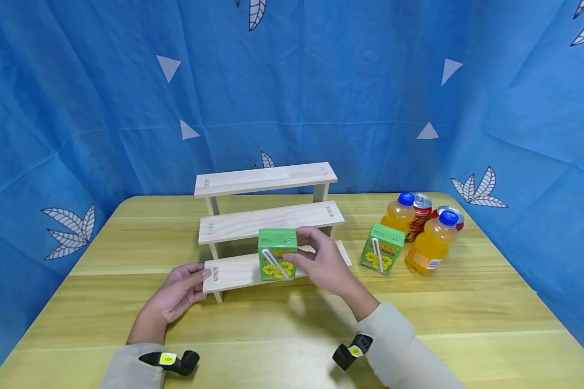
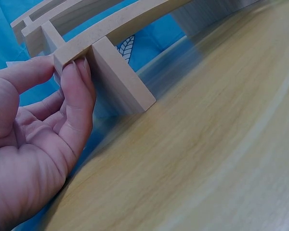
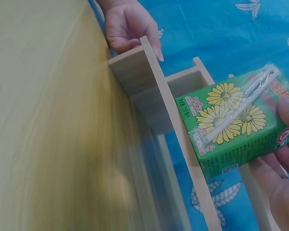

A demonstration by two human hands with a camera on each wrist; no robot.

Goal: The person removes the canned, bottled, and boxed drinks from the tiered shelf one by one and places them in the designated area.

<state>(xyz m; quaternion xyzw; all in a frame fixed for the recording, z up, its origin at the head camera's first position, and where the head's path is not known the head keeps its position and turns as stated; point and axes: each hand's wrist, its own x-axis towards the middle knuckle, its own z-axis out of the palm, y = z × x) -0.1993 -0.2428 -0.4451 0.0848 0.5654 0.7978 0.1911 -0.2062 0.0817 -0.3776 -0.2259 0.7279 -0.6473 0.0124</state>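
Observation:
A green juice box (image 1: pixel 277 255) with yellow flowers and a wrapped straw is upright at the lowest step of a three-step wooden rack (image 1: pixel 271 217). My right hand (image 1: pixel 324 263) grips its right side between thumb and fingers. In the right wrist view the juice box (image 3: pixel 233 120) has its base at the step's surface; whether it bears its full weight there I cannot tell. My left hand (image 1: pixel 181 290) pinches the left end of that lowest step. The left wrist view has the thumb and fingers of the left hand (image 2: pixel 43 115) on the board's end, beside the rack's leg (image 2: pixel 123 74).
Right of the rack, a second green juice box (image 1: pixel 382 248) stands on the wooden table (image 1: pixel 253 346). Close by are two orange drink bottles (image 1: pixel 433 243) with blue caps and two red cans (image 1: pixel 421 213). A blue curtain (image 1: pixel 301 97) hangs behind the table.

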